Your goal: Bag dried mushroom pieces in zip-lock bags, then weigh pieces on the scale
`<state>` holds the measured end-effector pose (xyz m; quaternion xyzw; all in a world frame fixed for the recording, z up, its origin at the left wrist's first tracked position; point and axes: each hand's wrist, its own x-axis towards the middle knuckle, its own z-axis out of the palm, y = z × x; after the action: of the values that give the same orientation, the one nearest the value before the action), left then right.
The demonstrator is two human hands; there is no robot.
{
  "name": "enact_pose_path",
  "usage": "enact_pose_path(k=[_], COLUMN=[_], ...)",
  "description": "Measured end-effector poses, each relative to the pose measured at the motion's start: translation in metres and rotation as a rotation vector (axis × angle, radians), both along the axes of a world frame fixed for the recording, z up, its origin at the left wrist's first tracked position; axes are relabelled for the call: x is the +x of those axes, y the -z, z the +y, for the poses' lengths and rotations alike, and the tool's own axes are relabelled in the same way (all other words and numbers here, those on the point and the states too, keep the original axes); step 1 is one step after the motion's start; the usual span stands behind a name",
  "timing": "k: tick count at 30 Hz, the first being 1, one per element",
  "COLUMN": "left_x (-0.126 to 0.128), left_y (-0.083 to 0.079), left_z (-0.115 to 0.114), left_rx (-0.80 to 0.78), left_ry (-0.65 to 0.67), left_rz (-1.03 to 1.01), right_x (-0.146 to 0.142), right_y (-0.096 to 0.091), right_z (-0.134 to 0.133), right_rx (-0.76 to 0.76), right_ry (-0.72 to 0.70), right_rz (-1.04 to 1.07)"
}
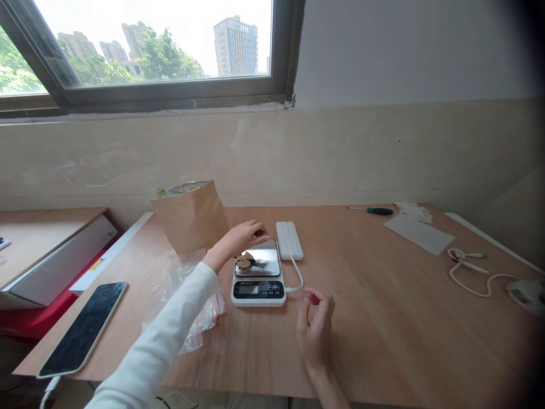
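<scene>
A small white kitchen scale (258, 289) with a shiny steel platform stands on the wooden table (366, 318). A few thin brownish slices (244, 261) lie on its platform. My left hand (242, 237) reaches over the far left of the scale, fingers curled downward just above the slices; what they pinch, if anything, is hidden. My right hand (315, 329) hovers over the table to the right of the scale, fingers loosely curled and apart, holding nothing. A brown paper bag (191, 218) stands behind my left arm.
A white power bank (289, 240) with a cable lies beside the scale. Clear plastic zip bags (179, 289) lie under my left arm. A phone (83, 328) rests at the left edge. A green screwdriver (374, 211), paper (419, 233) and a white cable (472, 272) sit at the right.
</scene>
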<state>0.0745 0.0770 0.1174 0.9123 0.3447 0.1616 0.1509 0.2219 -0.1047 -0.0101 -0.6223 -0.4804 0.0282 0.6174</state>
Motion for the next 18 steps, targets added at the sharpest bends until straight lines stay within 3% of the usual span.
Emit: enact_pose_path(k=[4,12,15,18], left_x=[0.002,-0.004,-0.006,-0.012], left_y=[0.026,0.044,0.038,0.012], left_z=[0.008,0.009,0.011,0.008], left_rx=[-0.026,-0.114,-0.099,0.008], left_ry=[0.053,0.065,0.08,0.02], left_rz=[0.074,0.088,0.054,-0.047], right_x=[0.0,0.0,0.0,0.001], right_y=[0.001,0.003,0.004,0.004], right_z=[0.0,0.001,0.001,0.001], right_rx=[-0.014,-0.032,-0.027,-0.022], right_ry=[-0.007,-0.014,-0.005,-0.002], right_rz=[0.004,0.039,0.056,0.074])
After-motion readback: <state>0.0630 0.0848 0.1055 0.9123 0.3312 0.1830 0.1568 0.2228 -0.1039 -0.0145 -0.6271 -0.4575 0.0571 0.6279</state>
